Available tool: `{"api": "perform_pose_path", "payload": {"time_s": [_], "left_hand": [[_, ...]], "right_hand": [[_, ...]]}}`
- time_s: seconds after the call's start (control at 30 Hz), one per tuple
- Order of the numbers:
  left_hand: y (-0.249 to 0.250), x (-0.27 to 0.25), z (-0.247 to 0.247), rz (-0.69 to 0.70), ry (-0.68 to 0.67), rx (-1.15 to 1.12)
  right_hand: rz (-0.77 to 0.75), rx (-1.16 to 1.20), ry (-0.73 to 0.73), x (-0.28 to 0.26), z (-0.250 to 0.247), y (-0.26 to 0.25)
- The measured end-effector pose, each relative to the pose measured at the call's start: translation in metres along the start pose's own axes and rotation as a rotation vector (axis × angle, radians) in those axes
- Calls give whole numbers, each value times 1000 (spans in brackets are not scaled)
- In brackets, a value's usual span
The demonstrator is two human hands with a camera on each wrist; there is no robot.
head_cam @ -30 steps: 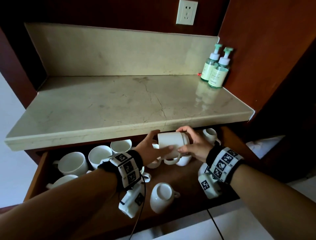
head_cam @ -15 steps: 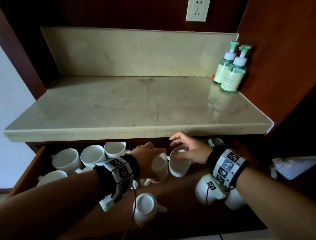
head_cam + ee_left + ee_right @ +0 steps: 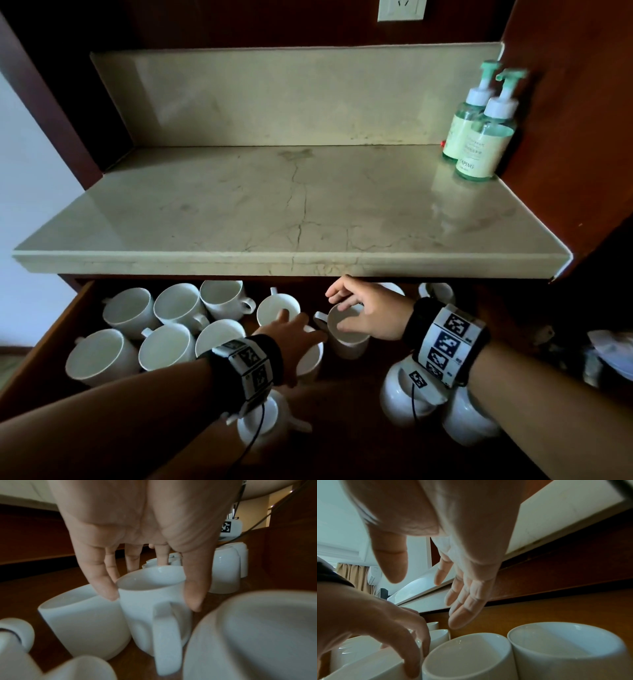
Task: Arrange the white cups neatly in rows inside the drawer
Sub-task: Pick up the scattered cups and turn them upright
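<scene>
The open wooden drawer point(image 3: 44, 349) holds several white cups. Upright ones stand in two rows at the left point(image 3: 130, 311). My left hand point(image 3: 294, 334) point(image 3: 152, 596) reaches down over an upright cup point(image 3: 310, 363) point(image 3: 150, 615); thumb and fingers clasp its rim, and the handle faces my wrist. Just to its right stands another upright cup point(image 3: 349, 342) point(image 3: 467, 655). My right hand point(image 3: 359, 308) point(image 3: 426, 595) hovers above that one with fingers spread and straight, holding nothing. Three cups lie upside down near the front point(image 3: 400, 401).
A marble counter point(image 3: 291, 205) overhangs the back of the drawer, close above my right hand. Two green pump bottles point(image 3: 479, 137) stand at its back right corner. Another cup point(image 3: 438, 293) sits at the drawer's back right. Bare wood shows on the drawer floor at front centre.
The cup my right hand held sideways in the air now stands upright in the drawer, and that hand has let go. My left hand has lowered its cup upright beside it.
</scene>
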State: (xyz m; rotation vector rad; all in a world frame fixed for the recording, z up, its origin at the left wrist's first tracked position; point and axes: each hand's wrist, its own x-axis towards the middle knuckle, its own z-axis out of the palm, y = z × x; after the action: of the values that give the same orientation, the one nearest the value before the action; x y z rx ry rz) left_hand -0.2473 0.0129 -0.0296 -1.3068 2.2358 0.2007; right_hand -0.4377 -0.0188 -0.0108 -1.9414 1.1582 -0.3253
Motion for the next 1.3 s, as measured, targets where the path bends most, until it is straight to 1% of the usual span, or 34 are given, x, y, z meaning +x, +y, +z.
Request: {"api": "perform_pose_path", "payload": {"time_s": [0.2, 0.3, 0.37, 0.5, 0.57, 0.6, 0.67, 0.77, 0.87, 0.93, 1.0, 1.1, 1.23, 1.3], "left_hand": [[-1, 8, 7, 43, 19, 39], [-4, 7, 10, 58, 51, 5], [-7, 3, 12, 49, 92, -45], [-17, -20, 10, 10, 234, -132], [-24, -32, 12, -6, 253, -175], [-27, -37, 14, -7, 229, -204], [-30, -44, 21, 7, 111, -225], [-29, -49, 29, 34, -65, -171], [-25, -44, 33, 30, -163, -176], [-19, -39, 38, 31, -182, -179], [-11, -33, 43, 72, -183, -205], [-4, -27, 45, 108, -244, -200], [-9, -26, 44, 145, -219, -213], [-16, -31, 39, 146, -176, -237]], "right_hand": [[25, 11, 13, 0, 3, -1], [28, -9, 29, -1, 4, -4], [41, -21, 39, -2, 5, -5], [65, -89, 60, -3, 9, -9], [74, -99, 70, -3, 11, -11], [82, -85, 70, -3, 12, -12], [92, -62, 79, -2, 13, -15], [94, -61, 103, -2, 14, -22], [103, -61, 105, -2, 15, -26], [117, -60, 110, -2, 16, -26], [133, -58, 111, -4, 16, -27], [152, -68, 124, -6, 16, -28], [165, -79, 140, -9, 17, -26], [172, -81, 153, -11, 17, -24]]}}
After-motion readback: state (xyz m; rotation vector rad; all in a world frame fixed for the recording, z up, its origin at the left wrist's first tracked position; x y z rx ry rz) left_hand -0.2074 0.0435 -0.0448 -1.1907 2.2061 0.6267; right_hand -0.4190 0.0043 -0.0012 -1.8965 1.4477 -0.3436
